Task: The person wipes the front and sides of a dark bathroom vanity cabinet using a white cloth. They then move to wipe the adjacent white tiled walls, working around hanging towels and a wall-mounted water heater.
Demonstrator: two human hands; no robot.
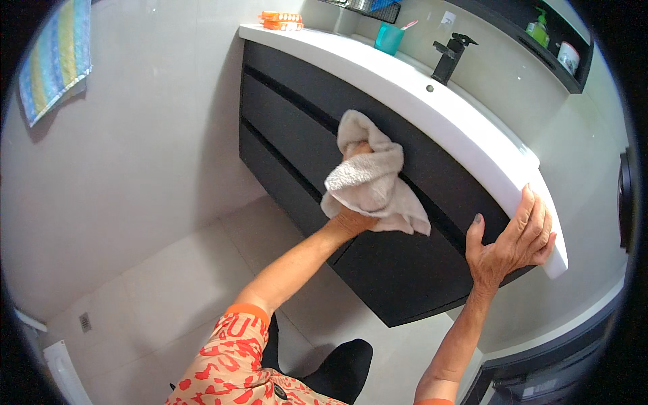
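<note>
My left hand (359, 215) holds a crumpled light beige cloth (372, 177) against the dark drawer fronts of a wall-mounted vanity cabinet (288, 101). The cloth wraps most of the hand, so few of its fingers show. At the right end of the white washbasin top (466, 162), my right hand (516, 243) rests on the front edge, thumb spread apart from the fingers and nothing in its grasp. Behind the basin stands a black faucet (449, 58).
A teal cup (389, 38) with a toothbrush and orange packs (281, 21) sit on the basin top. A dark shelf (536, 45) holds a green pump bottle (538, 31) and a white container (568, 58). A striped towel (58, 55) hangs at left.
</note>
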